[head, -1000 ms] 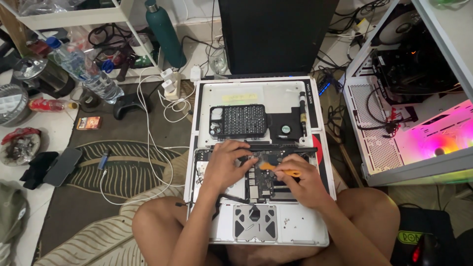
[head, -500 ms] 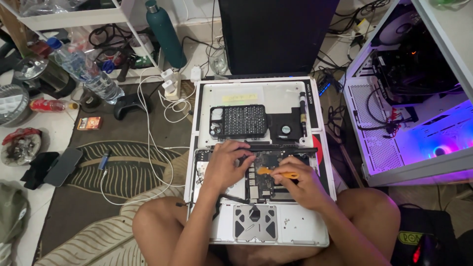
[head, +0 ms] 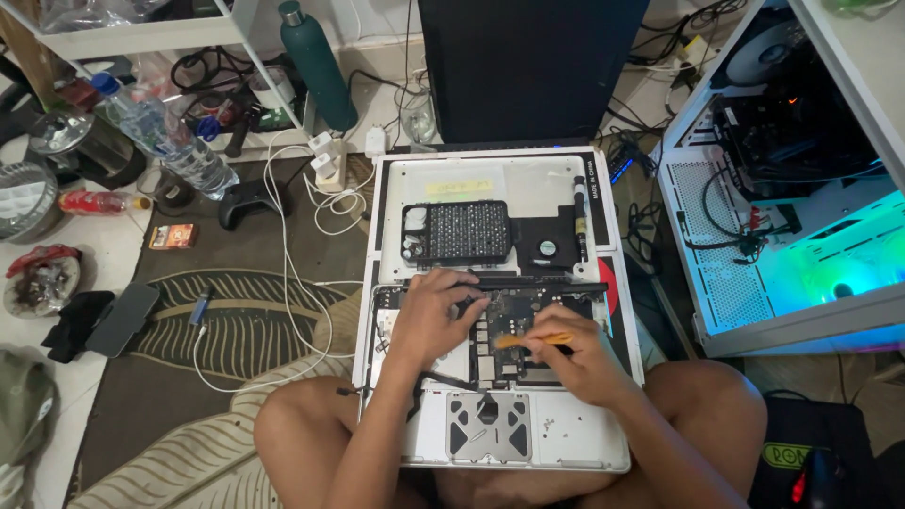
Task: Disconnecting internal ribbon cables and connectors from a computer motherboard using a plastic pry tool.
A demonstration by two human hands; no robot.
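Both hands unmoved, right hand (head: 580, 353) gripping orange tool (head: 533, 340), computer-case glow (head: 839, 254) now green-cyan

An opened laptop (head: 500, 377) lay across the person's lap. The left hand (head: 429, 316) rested on its board, the right hand (head: 575, 353) beside it pinched an orange tool (head: 533, 340). Behind the laptop sat a bit case (head: 459, 231).

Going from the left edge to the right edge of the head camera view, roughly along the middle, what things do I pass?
Dark phone on the floor → white cable → left hand on the opened laptop → right hand holding an orange tool → lit white computer case.
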